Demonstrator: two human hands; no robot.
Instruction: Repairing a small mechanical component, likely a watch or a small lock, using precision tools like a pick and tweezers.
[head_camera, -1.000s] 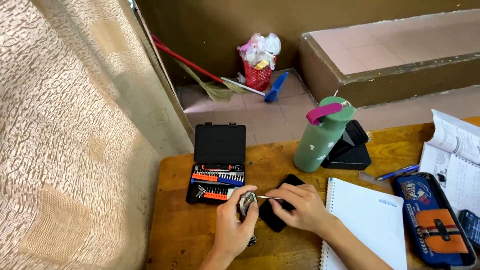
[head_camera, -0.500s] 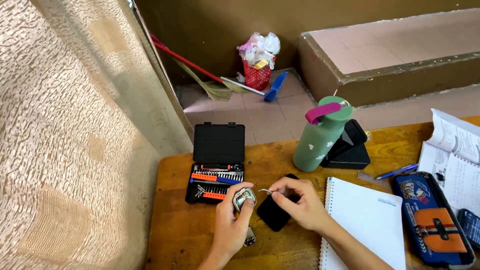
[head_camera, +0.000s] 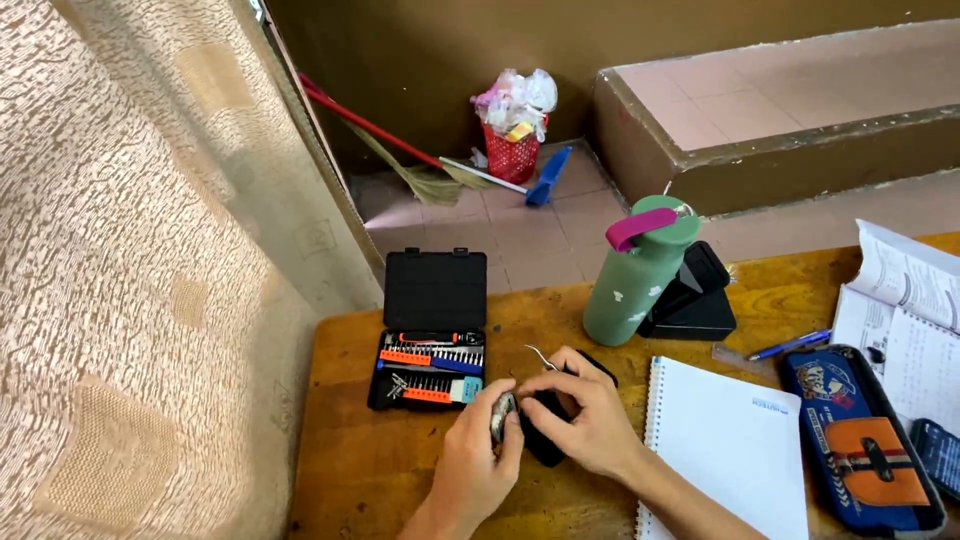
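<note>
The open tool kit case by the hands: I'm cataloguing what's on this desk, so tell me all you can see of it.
The tool kit case is black, plastic-looking and hinged, lying open near the wooden table's far left corner. Its plain lid lies flat, away from the person. The tray holds rows of small bits in orange and blue holders, and a dark driver with a red band across the top. Neither the left hand nor the right hand touches it; both work just in front.

Home study desk (head_camera: 360, 470); notebook (head_camera: 725, 440), broom (head_camera: 390, 140)
</note>
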